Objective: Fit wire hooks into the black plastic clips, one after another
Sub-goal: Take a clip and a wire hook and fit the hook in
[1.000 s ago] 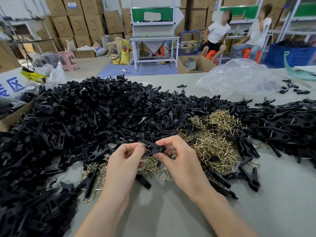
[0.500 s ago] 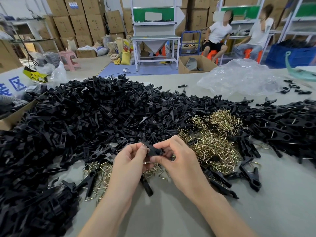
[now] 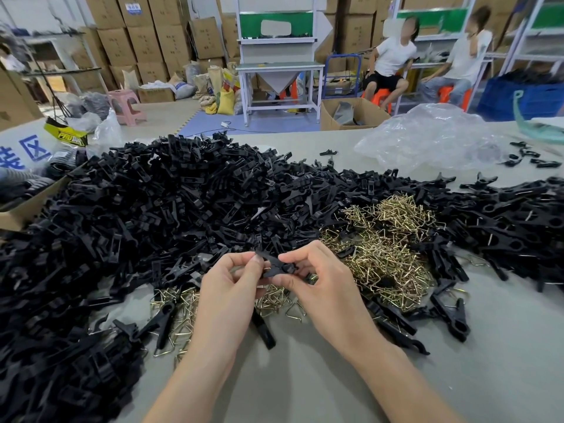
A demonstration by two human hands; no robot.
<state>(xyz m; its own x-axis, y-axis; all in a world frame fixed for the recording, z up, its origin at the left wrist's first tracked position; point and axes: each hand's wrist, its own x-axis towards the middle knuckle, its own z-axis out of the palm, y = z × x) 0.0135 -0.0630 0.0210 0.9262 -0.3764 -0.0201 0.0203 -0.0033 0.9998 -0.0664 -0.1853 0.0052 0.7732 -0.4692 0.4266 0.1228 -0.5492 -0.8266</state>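
Clip (image 3: 276, 265) pinched between our left hand (image 3: 227, 290) and right hand (image 3: 328, 285), above the wire hooks (image 3: 384, 248)

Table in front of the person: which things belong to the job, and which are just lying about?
In the job:
black clip, pinched by the left hand and the right hand
heap of black clips
pile of wire hooks

Lying about:
clear plastic bag
cardboard box at far left
pink stool on the floor
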